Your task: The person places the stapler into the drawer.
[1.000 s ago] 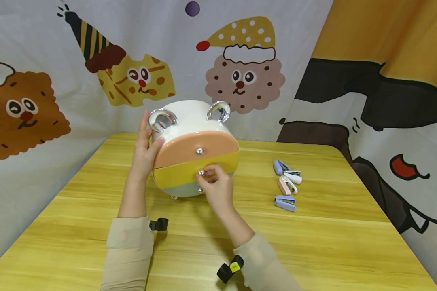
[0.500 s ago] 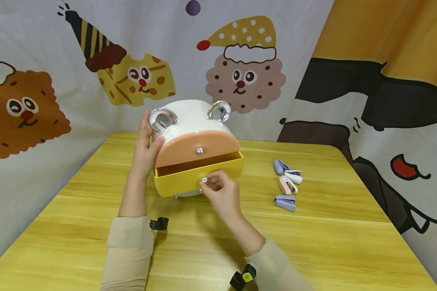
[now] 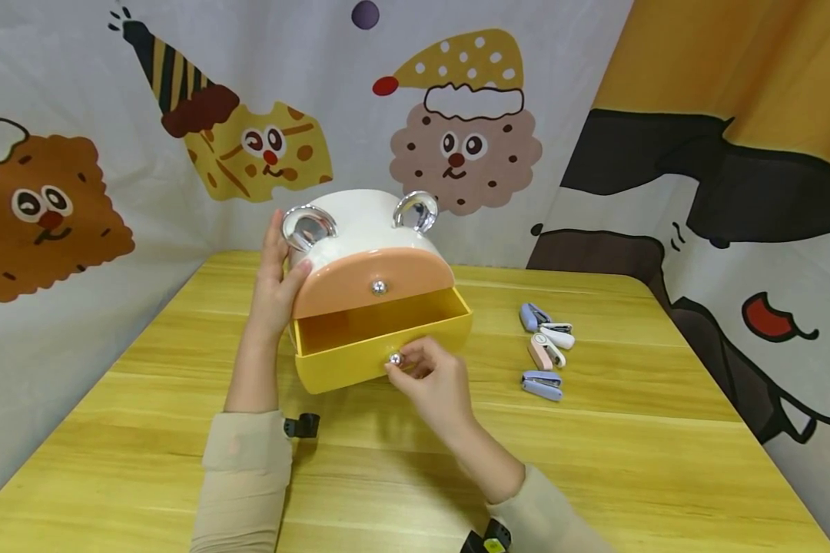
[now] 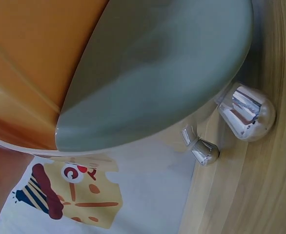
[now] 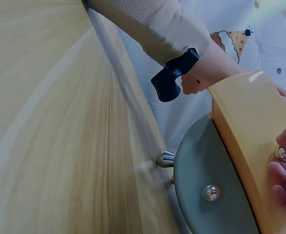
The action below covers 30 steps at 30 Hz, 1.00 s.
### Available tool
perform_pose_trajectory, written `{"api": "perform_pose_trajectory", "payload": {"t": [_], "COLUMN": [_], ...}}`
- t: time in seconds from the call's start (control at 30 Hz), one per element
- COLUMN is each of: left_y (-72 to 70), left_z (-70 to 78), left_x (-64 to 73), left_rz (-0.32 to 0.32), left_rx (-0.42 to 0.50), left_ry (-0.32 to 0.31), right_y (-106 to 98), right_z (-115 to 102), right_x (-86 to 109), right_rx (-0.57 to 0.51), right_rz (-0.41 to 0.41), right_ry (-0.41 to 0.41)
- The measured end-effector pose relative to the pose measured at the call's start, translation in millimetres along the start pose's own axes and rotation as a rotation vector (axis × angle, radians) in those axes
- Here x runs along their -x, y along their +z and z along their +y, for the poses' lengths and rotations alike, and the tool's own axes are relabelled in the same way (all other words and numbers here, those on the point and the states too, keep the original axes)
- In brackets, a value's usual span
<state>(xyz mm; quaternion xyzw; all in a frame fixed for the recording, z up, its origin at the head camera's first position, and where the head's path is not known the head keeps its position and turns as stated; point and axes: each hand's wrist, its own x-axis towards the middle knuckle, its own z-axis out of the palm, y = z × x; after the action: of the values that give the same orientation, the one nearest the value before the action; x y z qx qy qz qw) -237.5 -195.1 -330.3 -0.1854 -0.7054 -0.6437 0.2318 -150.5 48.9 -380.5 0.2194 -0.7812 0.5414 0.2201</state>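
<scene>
A small drawer box with a white shell (image 3: 363, 223) and two silver ears stands on the table. My left hand (image 3: 271, 284) rests against its left side, fingers straight and thumb at the front edge. At the middle yellow drawer (image 3: 342, 365), which is pulled well out, my right hand (image 3: 437, 384) pinches the silver knob (image 3: 395, 359) between thumb and fingers. The visible inside of that drawer holds nothing. Above it the orange drawer (image 3: 346, 286) is closed. The green bottom drawer (image 4: 162, 83) shows closed in the left wrist view, and its knob (image 5: 212, 193) in the right wrist view.
To the right of the box lie several mini staplers: a lilac one (image 3: 534, 317), a white one (image 3: 559, 336), a pink one (image 3: 542, 352) and another lilac one (image 3: 542, 385). A printed curtain (image 3: 360, 115) hangs behind the wooden table (image 3: 636, 461).
The yellow drawer has gone from closed to pulled well out, as my right hand drew its knob toward me and slightly right. My left hand and the staplers have stayed put.
</scene>
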Motion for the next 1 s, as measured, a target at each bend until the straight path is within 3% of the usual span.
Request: {"api": "perform_pose_trajectory", "payload": {"t": [0.63, 1.0], "left_y": [1.3, 1.1], "left_z": [-0.2, 0.9], "left_x": [0.2, 0.4], "left_rz": [-0.006, -0.005], "left_rx": [0.009, 0.002], "left_ry": [0.005, 0.008], "right_y": [-10.0, -20.8], "right_z": [-4.5, -0.7], "right_x": [11.9, 4.4], "right_rx": [0.014, 0.051], "right_rz": [-0.036, -0.089], "right_ry": [-0.037, -0.138]}}
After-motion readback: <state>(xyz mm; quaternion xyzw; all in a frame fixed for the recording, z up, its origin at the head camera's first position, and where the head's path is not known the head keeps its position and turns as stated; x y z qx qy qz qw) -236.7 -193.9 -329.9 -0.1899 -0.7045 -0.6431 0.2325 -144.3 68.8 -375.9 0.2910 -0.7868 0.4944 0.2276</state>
